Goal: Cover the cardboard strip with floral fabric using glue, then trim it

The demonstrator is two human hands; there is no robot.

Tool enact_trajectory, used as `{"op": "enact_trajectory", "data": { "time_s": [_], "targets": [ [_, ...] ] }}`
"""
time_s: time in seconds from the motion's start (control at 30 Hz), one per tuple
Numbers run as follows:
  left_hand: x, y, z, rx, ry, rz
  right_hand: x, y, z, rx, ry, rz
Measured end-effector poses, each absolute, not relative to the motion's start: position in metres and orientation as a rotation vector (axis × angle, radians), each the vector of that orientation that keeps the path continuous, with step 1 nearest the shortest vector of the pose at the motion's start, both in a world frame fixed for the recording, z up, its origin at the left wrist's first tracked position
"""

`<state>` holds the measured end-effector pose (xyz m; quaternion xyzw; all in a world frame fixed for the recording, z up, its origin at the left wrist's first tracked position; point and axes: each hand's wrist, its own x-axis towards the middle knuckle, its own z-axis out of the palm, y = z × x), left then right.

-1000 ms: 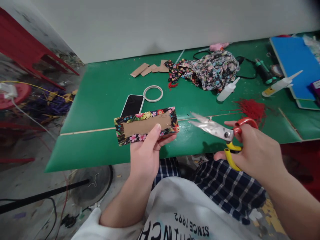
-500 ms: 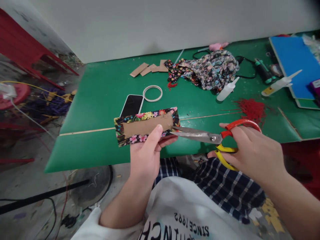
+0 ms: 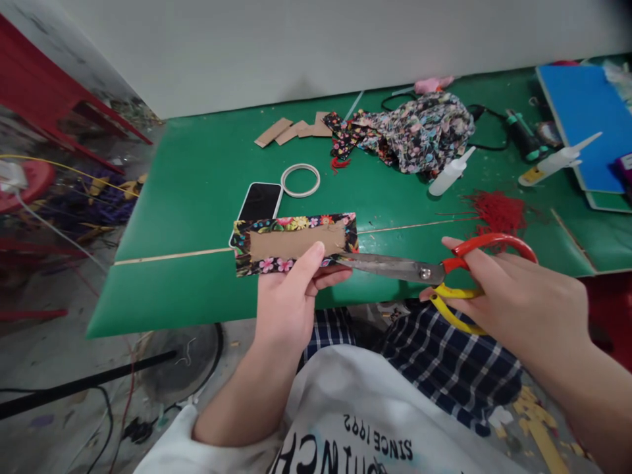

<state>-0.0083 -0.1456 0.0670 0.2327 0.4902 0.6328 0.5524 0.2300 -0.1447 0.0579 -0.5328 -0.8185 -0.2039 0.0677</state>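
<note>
My left hand grips a flat strip of cardboard with its thumb on top and fingers beneath. Dark floral fabric is folded over the strip's edges, leaving brown board bare in the middle. In my right hand is a pair of scissors with one red and one yellow handle. The blades point left, nearly together, and their tips meet the right end of the fabric-covered strip beside my left thumb. Whether fabric lies between the blades is too small to tell.
Behind my hands on the green table are a phone, a roll of tape, cardboard pieces and bunched floral cloth. Rightward are a white glue bottle, red threads, a second bottle and a blue board.
The scissor blades have drawn closer together, and my right hand has shifted slightly right. The strip in my left hand has moved a little right and turned nearer to level.
</note>
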Motion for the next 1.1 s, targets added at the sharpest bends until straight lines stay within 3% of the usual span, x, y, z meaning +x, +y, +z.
{"op": "enact_trajectory", "data": {
  "time_s": [0.33, 0.67, 1.1],
  "targets": [
    [-0.009, -0.145, 0.065, 0.586, 1.146, 1.5, 0.233, -0.145, 0.054, -1.61, -2.386, -0.645],
    [-0.008, -0.146, 0.065, 0.605, 1.179, 1.553, 0.238, -0.137, 0.044, -1.525, -2.43, -0.446],
    [-0.009, -0.146, 0.065, 0.598, 1.155, 1.548, 0.231, -0.144, 0.05, -1.56, -2.414, -0.59]
  ]
}}
